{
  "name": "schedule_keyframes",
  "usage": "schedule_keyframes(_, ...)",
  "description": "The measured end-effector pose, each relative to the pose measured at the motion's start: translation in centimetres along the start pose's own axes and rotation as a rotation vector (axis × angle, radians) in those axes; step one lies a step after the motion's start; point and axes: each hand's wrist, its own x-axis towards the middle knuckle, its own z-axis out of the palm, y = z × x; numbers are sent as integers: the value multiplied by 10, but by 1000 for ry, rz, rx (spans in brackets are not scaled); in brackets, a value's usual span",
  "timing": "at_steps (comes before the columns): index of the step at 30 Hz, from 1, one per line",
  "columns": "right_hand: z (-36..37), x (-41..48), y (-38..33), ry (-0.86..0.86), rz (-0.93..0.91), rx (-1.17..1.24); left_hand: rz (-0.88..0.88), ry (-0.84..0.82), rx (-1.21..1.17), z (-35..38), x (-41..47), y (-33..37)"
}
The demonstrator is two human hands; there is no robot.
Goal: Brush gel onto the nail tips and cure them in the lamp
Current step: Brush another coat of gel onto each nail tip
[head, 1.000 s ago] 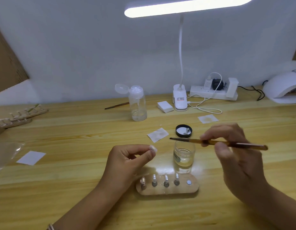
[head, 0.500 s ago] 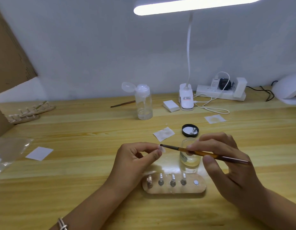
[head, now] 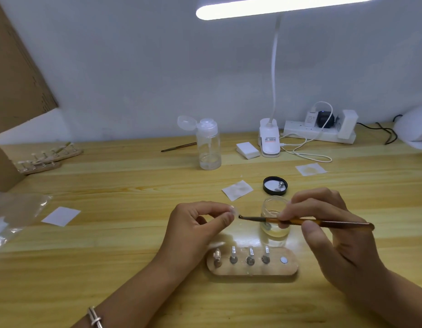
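Note:
My left hand (head: pixel 195 227) pinches a clear nail tip (head: pixel 233 210) between thumb and forefinger. My right hand (head: pixel 328 235) grips a thin amber brush (head: pixel 300 221) held level, its dark bristle end touching the nail tip. Behind the brush stands an open glass gel jar (head: pixel 275 229). In front lies a wooden nail stand (head: pixel 251 268) with several metal pegs, one at the left bearing a nail tip (head: pixel 216 254). The white curing lamp (head: pixel 416 129) sits at the far right edge of the table.
The jar's black lid (head: pixel 275 185) lies behind the jar. White wipes (head: pixel 237 190) lie around. A clear pump bottle (head: pixel 208 147), a desk lamp base (head: pixel 269 140), a power strip (head: pixel 321 132), a spare brush (head: pixel 179 146), more nail stands (head: pixel 45 157) and a plastic bag (head: pixel 11 216) are further off.
My right hand has brought the brush leftward and down from above the jar until its bristles meet the nail tip in my left hand. The camera view has shifted slightly.

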Motion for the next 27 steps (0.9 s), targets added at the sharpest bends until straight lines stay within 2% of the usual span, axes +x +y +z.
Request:
schedule_keyframes(4,0,0,-1,24,18,19,14,-9,8,0,0,1)
schedule_keyframes(10,2,1,-1,-40,-14,-12,-4,4,9,1,0,1)
schedule_keyframes(16,-2,0,0,17,13,7,15,0,17,1,-1,4)
schedule_keyframes(22,2,0,0,-41,-33,-21,7,10,10,1,-2,4)
schedule_keyframes(27,-2,0,0,9,-26,-5,18,-1,25,2,-2,5)
